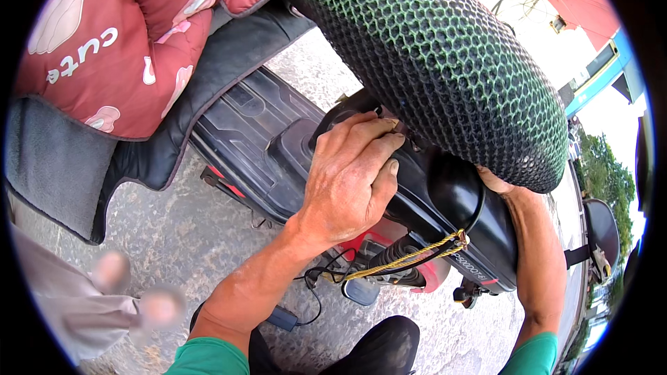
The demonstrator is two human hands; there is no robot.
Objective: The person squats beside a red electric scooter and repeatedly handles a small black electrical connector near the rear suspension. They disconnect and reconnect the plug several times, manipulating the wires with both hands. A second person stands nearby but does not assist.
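Note:
The raised scooter seat (438,62) has a green-and-black honeycomb mesh cover and spans the upper middle of the head view. My left hand (351,177) is at its underside, fingers curled closed over something hidden near the black plastic body. My right hand (497,179) reaches under the seat's right end, with its fingers hidden. Below my hands are the black body panel (479,250), a twisted yellow cord (396,267) with dark cables, and a shock absorber (385,260).
A red padded cover (111,62) with grey lining drapes at upper left beside the ridged footboard (243,121). A person in grey (69,292) is at lower left, partly blurred. A small cabled device (281,317) is on the concrete. A building and trees stand at right.

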